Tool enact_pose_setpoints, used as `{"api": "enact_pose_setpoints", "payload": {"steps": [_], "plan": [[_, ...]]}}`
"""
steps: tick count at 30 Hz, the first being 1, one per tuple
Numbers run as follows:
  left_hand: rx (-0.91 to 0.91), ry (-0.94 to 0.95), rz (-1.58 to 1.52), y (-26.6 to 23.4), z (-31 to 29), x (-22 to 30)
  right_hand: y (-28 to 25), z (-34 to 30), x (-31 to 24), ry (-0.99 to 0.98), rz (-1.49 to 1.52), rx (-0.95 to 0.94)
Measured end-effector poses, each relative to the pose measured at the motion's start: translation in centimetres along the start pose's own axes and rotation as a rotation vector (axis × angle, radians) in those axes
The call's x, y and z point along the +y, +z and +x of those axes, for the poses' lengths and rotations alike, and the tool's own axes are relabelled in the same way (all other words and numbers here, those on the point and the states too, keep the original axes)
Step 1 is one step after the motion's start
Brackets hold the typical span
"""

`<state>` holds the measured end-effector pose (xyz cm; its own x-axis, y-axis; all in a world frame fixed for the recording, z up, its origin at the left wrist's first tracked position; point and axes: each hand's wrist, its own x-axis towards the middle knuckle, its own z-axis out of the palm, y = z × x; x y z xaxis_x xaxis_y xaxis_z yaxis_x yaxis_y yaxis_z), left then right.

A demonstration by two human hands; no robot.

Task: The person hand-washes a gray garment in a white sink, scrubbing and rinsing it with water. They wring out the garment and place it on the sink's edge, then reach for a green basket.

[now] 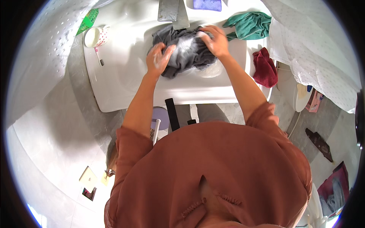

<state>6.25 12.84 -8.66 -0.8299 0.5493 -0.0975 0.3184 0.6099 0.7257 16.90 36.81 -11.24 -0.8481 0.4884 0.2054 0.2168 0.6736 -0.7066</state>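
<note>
A dark grey garment (186, 57) lies bunched in the white washbasin (125, 91), wet, with white suds across its middle. At its left edge my left hand (157, 59) has its fingers and thumb closed on the cloth, and foam clings to the skin. My right hand (215, 41) grips the upper right part of the garment, its fingers curled over the fabric and foam near the thumb. Some of the fingertips are hidden in the folds or slightly blurred. Foam also shows in the basin below the garment's right side.
Beyond the garment is a metal tap (169, 10), with a purple soap bar or box (207, 4) behind. A dotted cup (97, 37) and toothbrush (99, 56) are on the left rim. Green cloth (249, 26) and dark red cloth (265, 67) lie right. White curtains (38, 57) hang on both sides.
</note>
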Motion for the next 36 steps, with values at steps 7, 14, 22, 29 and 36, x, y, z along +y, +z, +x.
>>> {"api": "enact_pose_setpoints", "payload": {"steps": [7, 14, 22, 29, 36], "plan": [[0.032, -0.691, -0.591, 0.1, 3.1, -3.4, 0.6, -0.2, 2.0, 0.873, 0.247, -0.396], [-0.306, -0.794, -1.325, 1.1, 1.7, -6.8, 1.3, -1.7, -0.5, 1.091, 1.286, -0.528], [-0.306, -0.449, -0.989, -7.2, 1.8, 1.4, -3.7, 2.5, -6.4, 0.482, 0.982, -0.404], [-0.336, -0.411, -0.498, -7.7, -1.6, -1.1, -5.3, -0.1, -4.8, 0.080, 0.099, -0.559], [0.004, -0.002, 0.353, 1.3, -1.7, 2.6, 2.2, -4.3, -7.0, 0.078, -0.538, -0.448]]}}
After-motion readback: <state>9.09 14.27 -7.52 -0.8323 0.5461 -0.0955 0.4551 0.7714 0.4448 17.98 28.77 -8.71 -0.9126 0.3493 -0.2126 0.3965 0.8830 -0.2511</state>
